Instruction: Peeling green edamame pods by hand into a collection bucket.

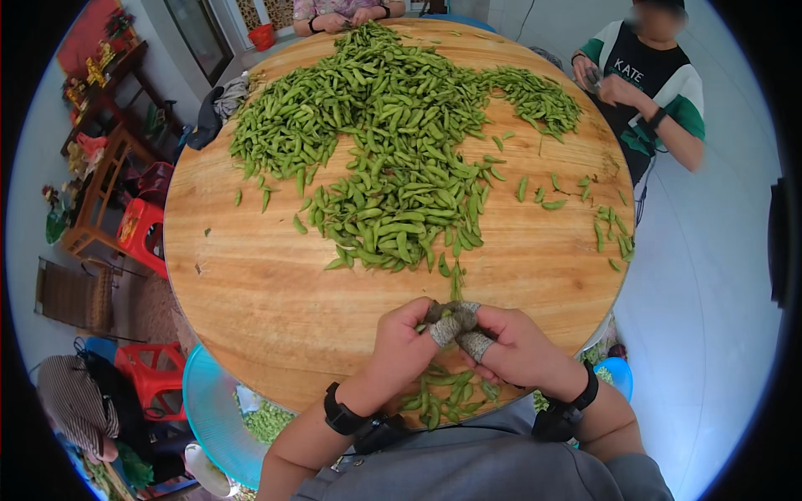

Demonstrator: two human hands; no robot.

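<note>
My left hand (404, 338) and my right hand (519, 346) meet over the near edge of a round wooden table (250, 294). Grey wraps cover the thumbs and some fingertips of both. Pinched between the fingertips is a green soybean pod (446, 313), mostly hidden by the wraps. Beneath the hands, near the rim, lies a small cluster of pods (438, 397). Just beyond the fingertips a few more pods (455, 282) point toward me. Past them spreads a large heap of green pods (401, 138).
Loose pods (611, 228) lie by the right rim. A person (655, 94) sits at the right; another person's hands (351, 19) work at the far edge. Below left are a turquoise basket (210, 407), shelled beans (268, 421) and red stools (141, 235). A blue basin (620, 376) stands lower right.
</note>
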